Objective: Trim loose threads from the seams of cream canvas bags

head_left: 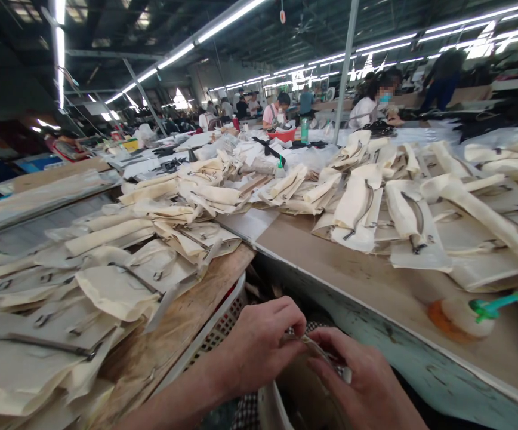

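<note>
Low in front of me, my left hand (263, 340) pinches the upper edge of a cream fabric piece (306, 385) between thumb and fingers. My right hand (360, 373) grips the same edge a little farther right, its thumb on the near side. The piece hangs open below the fingers, and its lower part runs out of view. Checked cloth (246, 412) shows beneath and behind it. Nearest on the left is a pile of cream fabric pieces with dark zippers (120, 292), spread over a worn wooden board (151, 358).
A white plastic basket (216, 334) stands in the gap between the two tables. On the brown-topped right table (313, 245) lie more cream zippered pieces (357, 209) and a squeeze bottle with a green nozzle (462, 319). Several people work at tables farther back, near a metal post (346, 71).
</note>
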`<state>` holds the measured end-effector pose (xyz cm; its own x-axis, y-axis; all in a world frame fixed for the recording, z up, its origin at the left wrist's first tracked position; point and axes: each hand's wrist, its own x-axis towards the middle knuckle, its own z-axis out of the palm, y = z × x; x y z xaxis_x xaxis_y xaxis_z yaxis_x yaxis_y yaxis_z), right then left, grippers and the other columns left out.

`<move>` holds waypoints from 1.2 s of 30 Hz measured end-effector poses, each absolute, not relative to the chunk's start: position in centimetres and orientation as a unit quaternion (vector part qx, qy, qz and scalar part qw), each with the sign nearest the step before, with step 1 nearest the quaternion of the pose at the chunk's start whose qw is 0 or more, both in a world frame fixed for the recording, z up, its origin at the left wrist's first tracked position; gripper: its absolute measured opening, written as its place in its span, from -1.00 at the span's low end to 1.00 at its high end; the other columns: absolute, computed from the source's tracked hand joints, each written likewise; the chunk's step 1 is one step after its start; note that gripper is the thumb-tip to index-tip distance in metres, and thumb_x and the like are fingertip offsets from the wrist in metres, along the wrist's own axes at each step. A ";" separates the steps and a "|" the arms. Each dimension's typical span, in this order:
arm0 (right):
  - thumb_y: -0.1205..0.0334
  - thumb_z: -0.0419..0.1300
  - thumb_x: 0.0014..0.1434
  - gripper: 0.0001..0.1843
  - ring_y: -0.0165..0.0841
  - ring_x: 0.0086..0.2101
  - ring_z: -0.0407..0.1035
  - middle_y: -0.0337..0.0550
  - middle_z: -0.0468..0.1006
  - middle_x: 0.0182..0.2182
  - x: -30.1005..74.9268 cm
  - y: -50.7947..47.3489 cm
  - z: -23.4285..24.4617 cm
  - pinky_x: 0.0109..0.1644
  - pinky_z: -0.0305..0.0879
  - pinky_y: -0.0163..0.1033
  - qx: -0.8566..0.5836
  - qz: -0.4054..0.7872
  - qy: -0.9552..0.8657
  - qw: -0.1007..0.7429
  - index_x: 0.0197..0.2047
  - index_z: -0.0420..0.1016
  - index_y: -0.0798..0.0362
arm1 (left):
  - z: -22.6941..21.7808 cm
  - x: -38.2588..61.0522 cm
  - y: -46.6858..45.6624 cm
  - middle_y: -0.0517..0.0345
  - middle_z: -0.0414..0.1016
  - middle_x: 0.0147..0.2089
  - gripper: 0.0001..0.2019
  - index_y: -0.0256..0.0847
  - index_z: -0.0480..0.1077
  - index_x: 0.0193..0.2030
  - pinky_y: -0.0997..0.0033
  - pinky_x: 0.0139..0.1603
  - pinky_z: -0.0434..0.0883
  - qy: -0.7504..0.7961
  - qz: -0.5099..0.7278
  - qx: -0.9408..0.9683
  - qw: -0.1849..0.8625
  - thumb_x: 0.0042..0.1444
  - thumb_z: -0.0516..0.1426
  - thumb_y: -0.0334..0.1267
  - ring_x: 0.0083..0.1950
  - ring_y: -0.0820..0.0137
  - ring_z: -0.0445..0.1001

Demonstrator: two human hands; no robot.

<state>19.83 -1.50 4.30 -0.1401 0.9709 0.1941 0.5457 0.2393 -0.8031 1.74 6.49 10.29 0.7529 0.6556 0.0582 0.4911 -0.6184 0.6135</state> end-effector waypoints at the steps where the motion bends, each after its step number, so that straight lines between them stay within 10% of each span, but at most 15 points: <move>1: 0.29 0.12 0.25 -0.79 -0.36 -0.29 0.55 -0.23 0.64 -0.23 19.8 -1.5 4.3 -0.21 0.46 -0.33 -0.539 0.279 -0.703 0.372 -0.05 0.45 -0.04 | 10.2 1.7 6.5 0.26 0.40 -0.29 -0.85 -0.23 0.32 -0.34 0.55 -0.29 0.23 0.318 0.141 0.891 0.291 0.08 0.20 -0.50 -0.28 0.49 0.37; 36: 0.28 0.05 0.33 -0.83 -0.35 -0.23 0.54 -0.23 0.61 -0.20 19.8 -1.5 4.6 -0.16 0.46 -0.29 -0.533 0.275 -0.709 0.370 -0.06 0.41 -0.08 | 11.9 1.3 6.4 0.26 0.44 -0.17 -0.83 -0.20 0.28 -0.27 0.53 -0.18 0.27 0.336 0.069 0.901 0.267 0.07 0.14 -0.53 -0.18 0.46 0.41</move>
<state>19.76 -1.52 4.64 -0.1572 0.9601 0.2312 0.5528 0.2795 -0.7850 1.33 6.41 11.90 0.7652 0.6413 -0.0559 0.5680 -0.6317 0.5276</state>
